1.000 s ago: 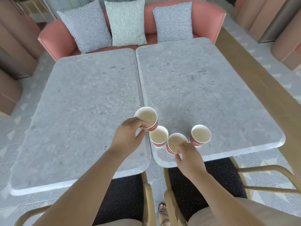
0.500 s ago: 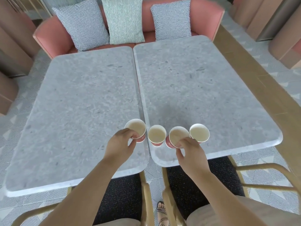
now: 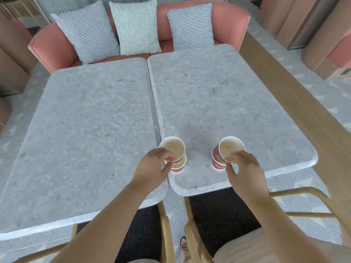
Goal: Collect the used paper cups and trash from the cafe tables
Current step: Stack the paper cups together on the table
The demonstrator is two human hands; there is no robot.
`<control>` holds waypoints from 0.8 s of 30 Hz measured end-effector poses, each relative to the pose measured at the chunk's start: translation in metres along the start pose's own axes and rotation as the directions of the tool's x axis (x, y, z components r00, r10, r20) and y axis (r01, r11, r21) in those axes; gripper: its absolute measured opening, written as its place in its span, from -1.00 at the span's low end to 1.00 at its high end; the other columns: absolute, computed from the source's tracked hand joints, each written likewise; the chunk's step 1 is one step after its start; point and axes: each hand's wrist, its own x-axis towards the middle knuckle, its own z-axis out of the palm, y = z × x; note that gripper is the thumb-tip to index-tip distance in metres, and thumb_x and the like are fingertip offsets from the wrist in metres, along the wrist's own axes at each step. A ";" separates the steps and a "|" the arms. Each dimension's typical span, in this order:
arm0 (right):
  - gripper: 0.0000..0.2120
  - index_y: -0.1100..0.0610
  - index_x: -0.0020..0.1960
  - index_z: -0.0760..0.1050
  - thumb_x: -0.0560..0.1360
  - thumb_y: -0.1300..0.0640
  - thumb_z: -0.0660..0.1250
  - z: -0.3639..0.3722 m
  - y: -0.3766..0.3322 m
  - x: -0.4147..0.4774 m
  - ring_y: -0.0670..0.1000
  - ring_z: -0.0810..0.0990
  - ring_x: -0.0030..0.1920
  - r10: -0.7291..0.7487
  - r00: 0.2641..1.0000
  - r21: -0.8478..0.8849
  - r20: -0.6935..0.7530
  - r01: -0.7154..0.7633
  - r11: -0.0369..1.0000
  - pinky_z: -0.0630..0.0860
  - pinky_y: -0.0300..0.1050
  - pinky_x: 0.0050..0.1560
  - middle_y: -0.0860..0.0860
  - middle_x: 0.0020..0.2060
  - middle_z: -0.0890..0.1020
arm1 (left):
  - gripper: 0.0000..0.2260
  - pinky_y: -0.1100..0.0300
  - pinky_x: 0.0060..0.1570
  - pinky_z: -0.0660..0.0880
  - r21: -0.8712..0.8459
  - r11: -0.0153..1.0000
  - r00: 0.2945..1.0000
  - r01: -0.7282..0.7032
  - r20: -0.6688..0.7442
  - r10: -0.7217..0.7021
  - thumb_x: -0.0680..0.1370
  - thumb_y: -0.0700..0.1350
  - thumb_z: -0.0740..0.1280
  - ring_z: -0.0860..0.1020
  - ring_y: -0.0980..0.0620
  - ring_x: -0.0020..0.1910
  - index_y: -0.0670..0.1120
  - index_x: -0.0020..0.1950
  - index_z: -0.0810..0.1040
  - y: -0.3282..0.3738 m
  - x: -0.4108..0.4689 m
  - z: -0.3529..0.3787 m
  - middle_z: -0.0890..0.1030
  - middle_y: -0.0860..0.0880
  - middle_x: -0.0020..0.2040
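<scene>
Two pairs of red paper cups with pale insides sit near the front of the right grey stone table. My left hand pinches the rim of one cup, held directly over a second cup that stands on the table. My right hand grips the rim of another cup, which sits over or in a fourth cup. How deep either upper cup sits in the lower one is hidden by my fingers.
A second grey table adjoins on the left. A pink sofa with three cushions stands behind both tables. Two wooden chairs with dark speckled seats are tucked under the near edge. A wooden floor strip runs along the right.
The row of several cups has become two stacks. Each hand lifted its cup and brought it over a neighbouring cup, the left pair ending apart from the right pair.
</scene>
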 end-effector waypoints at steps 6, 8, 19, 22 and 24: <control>-0.89 0.20 -0.11 0.57 0.38 0.33 0.37 0.019 0.014 0.003 0.13 0.53 -0.08 0.050 0.988 -0.032 0.146 -0.046 0.998 0.50 -0.04 -0.20 0.07 -0.12 0.62 | -0.87 0.23 -0.10 0.50 0.037 0.998 0.989 0.042 0.141 -0.047 0.44 -0.22 0.36 0.55 0.11 -0.07 -0.02 -0.06 0.60 -0.004 0.002 0.023 0.61 0.12 -0.08; -0.90 0.19 -0.07 0.57 0.41 0.28 0.35 0.026 0.018 0.004 0.11 0.52 -0.04 0.070 0.978 -0.052 0.195 -0.061 0.997 0.52 -0.04 -0.18 0.05 -0.07 0.61 | -0.87 0.22 -0.08 0.50 0.050 0.997 0.982 0.065 0.173 -0.073 0.45 -0.20 0.35 0.54 0.11 -0.05 -0.01 -0.05 0.59 -0.008 0.003 0.030 0.61 0.13 -0.06; -0.88 0.14 -0.04 0.56 0.49 0.11 0.32 0.052 0.029 0.008 0.06 0.50 -0.03 0.079 0.961 -0.029 0.266 -0.073 0.997 0.46 -0.15 -0.18 0.00 -0.07 0.61 | -0.91 0.18 -0.07 0.52 0.153 0.979 0.949 0.138 0.261 -0.175 0.48 -0.01 0.34 0.53 0.14 -0.01 0.09 -0.03 0.58 -0.016 0.015 0.053 0.59 0.18 -0.03; -0.89 0.14 -0.03 0.55 0.48 0.13 0.32 0.055 0.028 0.008 0.06 0.48 -0.02 0.068 0.957 -0.040 0.282 -0.059 0.997 0.46 -0.15 -0.17 -0.01 -0.05 0.59 | -0.90 0.20 -0.11 0.51 0.197 0.971 0.945 0.138 0.266 -0.189 0.49 0.00 0.33 0.52 0.14 -0.01 0.12 -0.01 0.56 -0.014 0.017 0.055 0.59 0.19 -0.02; -0.89 0.14 -0.03 0.55 0.48 0.15 0.32 0.056 0.025 0.008 0.06 0.48 -0.01 0.055 0.957 -0.030 0.284 -0.048 0.998 0.46 -0.14 -0.16 0.00 -0.04 0.59 | -0.88 0.21 -0.14 0.51 0.230 0.962 0.946 0.145 0.254 -0.203 0.49 -0.02 0.32 0.53 0.12 -0.01 0.12 0.01 0.56 -0.013 0.019 0.055 0.59 0.19 -0.01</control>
